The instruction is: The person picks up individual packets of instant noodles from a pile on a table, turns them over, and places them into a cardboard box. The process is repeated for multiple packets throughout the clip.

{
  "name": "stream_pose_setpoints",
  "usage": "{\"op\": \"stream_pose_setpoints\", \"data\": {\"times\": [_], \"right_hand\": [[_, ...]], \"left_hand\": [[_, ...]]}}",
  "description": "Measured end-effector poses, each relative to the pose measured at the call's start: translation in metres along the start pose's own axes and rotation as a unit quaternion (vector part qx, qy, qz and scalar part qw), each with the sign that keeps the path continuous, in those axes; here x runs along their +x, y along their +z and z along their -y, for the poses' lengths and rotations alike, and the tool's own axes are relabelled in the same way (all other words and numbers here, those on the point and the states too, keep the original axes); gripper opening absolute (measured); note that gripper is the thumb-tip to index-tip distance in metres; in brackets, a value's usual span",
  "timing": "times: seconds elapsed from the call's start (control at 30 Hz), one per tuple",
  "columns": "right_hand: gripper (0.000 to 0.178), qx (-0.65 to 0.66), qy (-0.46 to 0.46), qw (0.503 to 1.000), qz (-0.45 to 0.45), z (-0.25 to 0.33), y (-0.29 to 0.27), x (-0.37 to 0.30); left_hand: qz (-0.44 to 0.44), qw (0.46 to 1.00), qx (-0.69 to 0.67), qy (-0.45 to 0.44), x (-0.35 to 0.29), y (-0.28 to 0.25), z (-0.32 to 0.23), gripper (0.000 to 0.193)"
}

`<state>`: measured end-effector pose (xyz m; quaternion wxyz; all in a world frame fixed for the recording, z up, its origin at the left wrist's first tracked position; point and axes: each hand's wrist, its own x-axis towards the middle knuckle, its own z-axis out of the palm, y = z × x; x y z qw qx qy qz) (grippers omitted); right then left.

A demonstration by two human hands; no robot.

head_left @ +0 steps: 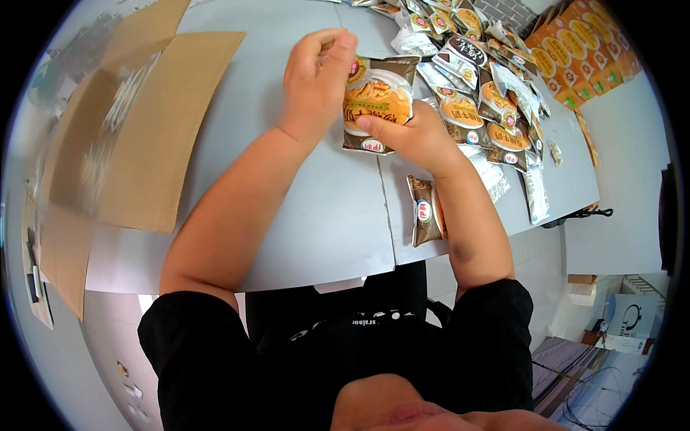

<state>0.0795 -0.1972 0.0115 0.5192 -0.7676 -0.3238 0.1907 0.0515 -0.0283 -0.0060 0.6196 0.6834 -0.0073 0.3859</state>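
A flat brown-and-orange milk pouch [375, 100], printed with a cup and nuts, is held up in front of me above the grey table. My right hand [417, 133] grips its right side, with the thumb pressed across the front and the other fingers hidden behind. At the pouch's upper left edge is my left hand [316, 75], closed, its fingers curled and its thumb against them. Whatever it pinches, if anything, is hidden. Another brown pouch [425, 212] lies on the table beside my right forearm, which partly covers it.
Many similar pouches [460, 108] lie heaped at the far right of the grey table [309, 230]. Orange printed cartons [586, 50] stand behind them. An open cardboard box [169, 129] with its flaps spread stands at the left, with pale packets inside. A seam crosses the table.
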Motion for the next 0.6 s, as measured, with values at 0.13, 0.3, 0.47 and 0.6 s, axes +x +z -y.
{"op": "stream_pose_setpoints", "data": {"times": [0.13, 0.3, 0.47, 0.6], "right_hand": [[0.04, -0.119, 0.041, 0.992, 0.026, 0.01, -0.001, -0.002], [0.043, -0.178, 0.048, 0.982, 0.042, 0.01, 0.0, 0.0], [0.044, -0.116, 0.03, 0.992, 0.031, 0.0, -0.011, 0.008], [0.051, 0.091, 0.062, 0.994, 0.015, -0.014, -0.02, 0.015]], "left_hand": [[0.135, 0.945, 0.178, 0.239, 0.007, -0.011, -0.011, 0.049], [0.206, 0.946, 0.248, 0.03, 0.003, -0.006, -0.022, 0.049], [0.132, 0.97, 0.129, -0.155, 0.001, 0.003, -0.024, 0.053], [0.036, 0.97, -0.014, -0.239, 0.003, 0.006, -0.005, 0.05]]}}
